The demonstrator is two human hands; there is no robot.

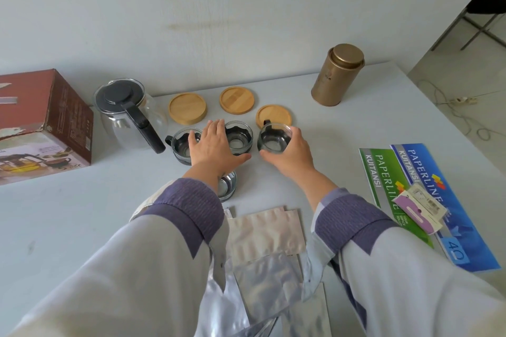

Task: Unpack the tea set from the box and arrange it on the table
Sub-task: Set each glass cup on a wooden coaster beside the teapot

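Foil pouches [267,230], "PAPERLINE KUITANSI" receipt books [427,172], right hand [290,156] gripping cup [273,139]

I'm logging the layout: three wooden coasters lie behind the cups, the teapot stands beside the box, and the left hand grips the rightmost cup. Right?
Not quite: the head view shows the right hand gripping the rightmost cup. The left hand rests over the middle cup. The coasters, teapot and box are as stated.
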